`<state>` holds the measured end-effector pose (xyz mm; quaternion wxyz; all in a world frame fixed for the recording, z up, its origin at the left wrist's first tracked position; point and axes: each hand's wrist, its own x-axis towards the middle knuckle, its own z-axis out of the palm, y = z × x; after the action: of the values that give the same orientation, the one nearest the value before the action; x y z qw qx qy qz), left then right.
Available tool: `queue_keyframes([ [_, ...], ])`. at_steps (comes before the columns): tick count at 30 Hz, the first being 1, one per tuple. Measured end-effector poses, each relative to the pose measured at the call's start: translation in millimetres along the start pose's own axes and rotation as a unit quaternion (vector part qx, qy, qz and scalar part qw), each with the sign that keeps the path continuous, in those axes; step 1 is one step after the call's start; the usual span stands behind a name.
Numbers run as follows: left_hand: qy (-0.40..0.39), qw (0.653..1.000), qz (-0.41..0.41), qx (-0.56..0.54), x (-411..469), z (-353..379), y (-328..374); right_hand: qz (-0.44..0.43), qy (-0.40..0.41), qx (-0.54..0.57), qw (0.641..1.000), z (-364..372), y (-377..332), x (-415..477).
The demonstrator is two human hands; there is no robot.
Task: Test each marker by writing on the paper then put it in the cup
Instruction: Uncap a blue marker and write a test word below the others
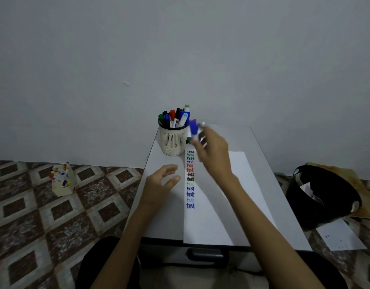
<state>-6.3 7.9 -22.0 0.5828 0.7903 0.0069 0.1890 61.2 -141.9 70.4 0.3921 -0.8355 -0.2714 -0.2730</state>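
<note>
Hands: the right hand (211, 151) grasps a blue marker (193, 127) in its fingers and carries it at the far edge of the paper (202, 226), just beside the rim of the cup (172, 142). Motion blur hides the exact finger placement and whether the cap is seated. The left hand (161, 180) is released, fingers loosely spread, at the left edge of the paper. Contact with the bench (260, 163) cannot be confirmed. Its position suits steadying the sheet during writing.

The cup stands at the far left corner of the bench, touching or just beside the far left corner of the paper, which keeps the transfer from writing to storage short. Many markers (175, 116) stand in it, caps up.

The column of "test" words (190, 178) runs down the left margin of the paper in black, green, red and blue. The nearest entry is blue and matches the held marker. Judgement: the writing check for this marker is complete and the step in hand is insertion into the cup.

Caution: the cup is crowded, so the marker should enter a gap between the others, not land on their caps.
</note>
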Motion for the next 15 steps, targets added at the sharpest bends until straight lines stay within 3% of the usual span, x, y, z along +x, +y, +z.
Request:
queue_keyframes([
  [4,-0.068,0.972,0.091,0.206,0,7,-9,0.018,0.084,0.095,0.992,-5,-15,53],
  [8,-0.090,0.947,0.125,0.282,2,9,-13,-0.015,0.107,0.118,0.987,12,-23,89],
  [11,-0.102,0.941,0.120,0.298,4,9,-14,-0.034,0.077,0.068,0.994,34,-16,98],
  [15,-0.107,0.939,0.113,0.307,6,9,-15,-0.065,0.033,-0.097,0.993,58,-1,91],
])
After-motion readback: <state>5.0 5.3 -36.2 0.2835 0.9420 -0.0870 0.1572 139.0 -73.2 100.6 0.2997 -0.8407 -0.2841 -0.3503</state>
